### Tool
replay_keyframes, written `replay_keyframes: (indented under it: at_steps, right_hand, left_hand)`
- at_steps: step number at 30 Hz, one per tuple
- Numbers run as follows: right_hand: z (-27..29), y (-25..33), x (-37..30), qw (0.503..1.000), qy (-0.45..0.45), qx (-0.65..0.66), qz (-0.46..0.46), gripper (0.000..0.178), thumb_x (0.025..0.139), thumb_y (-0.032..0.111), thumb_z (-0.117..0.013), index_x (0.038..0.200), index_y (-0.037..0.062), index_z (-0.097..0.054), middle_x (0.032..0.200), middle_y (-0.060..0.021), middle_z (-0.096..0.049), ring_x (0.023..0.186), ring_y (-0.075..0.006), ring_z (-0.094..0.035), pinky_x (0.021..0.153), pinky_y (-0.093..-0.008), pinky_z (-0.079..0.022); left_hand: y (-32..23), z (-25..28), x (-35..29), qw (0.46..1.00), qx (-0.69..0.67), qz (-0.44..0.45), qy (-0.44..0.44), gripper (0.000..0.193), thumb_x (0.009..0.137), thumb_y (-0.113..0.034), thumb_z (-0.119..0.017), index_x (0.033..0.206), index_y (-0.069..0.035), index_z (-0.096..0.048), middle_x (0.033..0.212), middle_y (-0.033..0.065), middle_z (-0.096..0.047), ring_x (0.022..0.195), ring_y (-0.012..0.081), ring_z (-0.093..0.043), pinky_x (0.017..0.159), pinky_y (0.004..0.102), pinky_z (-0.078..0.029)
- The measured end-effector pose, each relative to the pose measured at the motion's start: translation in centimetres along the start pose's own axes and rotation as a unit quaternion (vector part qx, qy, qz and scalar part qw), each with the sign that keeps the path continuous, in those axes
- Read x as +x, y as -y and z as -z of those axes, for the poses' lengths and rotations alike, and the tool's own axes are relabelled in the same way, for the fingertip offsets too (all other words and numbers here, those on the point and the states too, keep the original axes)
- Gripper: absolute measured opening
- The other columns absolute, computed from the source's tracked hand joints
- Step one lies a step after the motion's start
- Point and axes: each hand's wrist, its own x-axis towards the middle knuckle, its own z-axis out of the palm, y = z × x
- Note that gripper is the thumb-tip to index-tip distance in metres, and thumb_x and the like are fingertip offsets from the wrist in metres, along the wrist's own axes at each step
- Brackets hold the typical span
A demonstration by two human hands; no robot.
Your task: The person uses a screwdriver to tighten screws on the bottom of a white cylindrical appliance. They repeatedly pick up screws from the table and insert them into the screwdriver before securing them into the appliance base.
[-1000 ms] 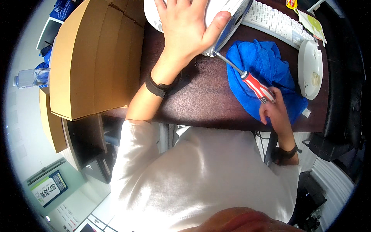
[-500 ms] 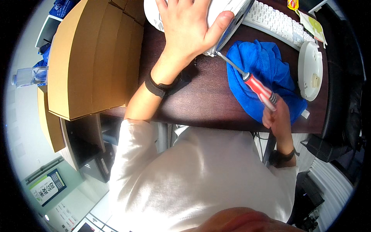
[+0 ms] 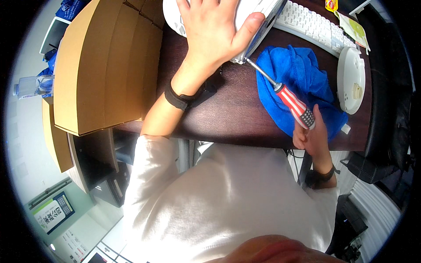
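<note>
My left hand (image 3: 212, 35) lies spread and flat on top of a white device (image 3: 258, 8) with a dark bluish side, cut off by the upper edge; its kind I cannot make out. A screwdriver (image 3: 294, 103), its handle patterned in red and white stripes with dark checks, slants from the device's near corner down to the right. The tip of its metal shaft meets that corner. My right hand (image 3: 313, 136) is around the butt of the handle, fingers curled beneath, thumb raised along the far side. Under the screwdriver lies a crumpled blue cloth (image 3: 298, 65).
A white keyboard (image 3: 307, 26) stands behind the cloth. To the right, a round white cover (image 3: 351, 83) leans near the desk's edge. A large cardboard box (image 3: 105, 65) borders the left side. The dark brown desk (image 3: 232, 105) shows between my arms.
The screwdriver handle has turned, now showing its checked part. My right hand has shifted slightly left and its thumb has lifted away from the handle. My left hand stays put.
</note>
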Motion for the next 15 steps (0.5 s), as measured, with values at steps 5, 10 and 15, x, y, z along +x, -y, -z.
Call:
replay_keyframes:
  at_steps: [5, 10, 15]
  right_hand:
    - [-3.7, 0.7, -0.4, 0.913, -0.199, -0.343, 0.093, 0.039, 0.095, 0.038, -0.037, 0.109, 0.0018, -0.041, 0.062, -0.0043, -0.044, 0.04, -0.0114, -0.039, 0.035, -0.0233, -0.033]
    - [-1.9, 0.6, -0.7, 0.979, -0.137, -0.149, 0.027, 0.044, 0.096, 0.043, -0.036, 0.095, 0.0017, -0.05, 0.054, -0.0028, -0.042, 0.039, -0.0115, -0.04, 0.038, -0.0233, -0.034]
    - [-2.6, 0.4, -0.4, 0.96, -0.171, -0.213, 0.055, 0.035, 0.095, 0.033, -0.038, 0.111, 0.0019, -0.046, 0.077, -0.0069, -0.05, 0.05, -0.0125, -0.046, 0.039, -0.0243, -0.036]
  left_hand:
    - [-0.2, 0.1, 0.0, 1.0, 0.003, 0.006, 0.002, 0.062, 0.081, -0.048, -0.049, 0.126, -0.005, -0.049, 0.133, 0.0233, -0.041, 0.125, 0.0452, -0.032, 0.1, 0.0617, -0.019]
    - [-0.2, 0.1, -0.2, 1.0, 0.003, 0.007, 0.001, 0.062, 0.081, -0.048, -0.049, 0.126, -0.005, -0.049, 0.132, 0.0233, -0.041, 0.125, 0.0454, -0.032, 0.1, 0.0616, -0.019]
    - [-0.4, 0.2, 0.0, 1.0, -0.004, 0.01, 0.005, 0.061, 0.081, -0.048, -0.049, 0.126, -0.006, -0.049, 0.133, 0.023, -0.04, 0.125, 0.0455, -0.032, 0.1, 0.0616, -0.019]
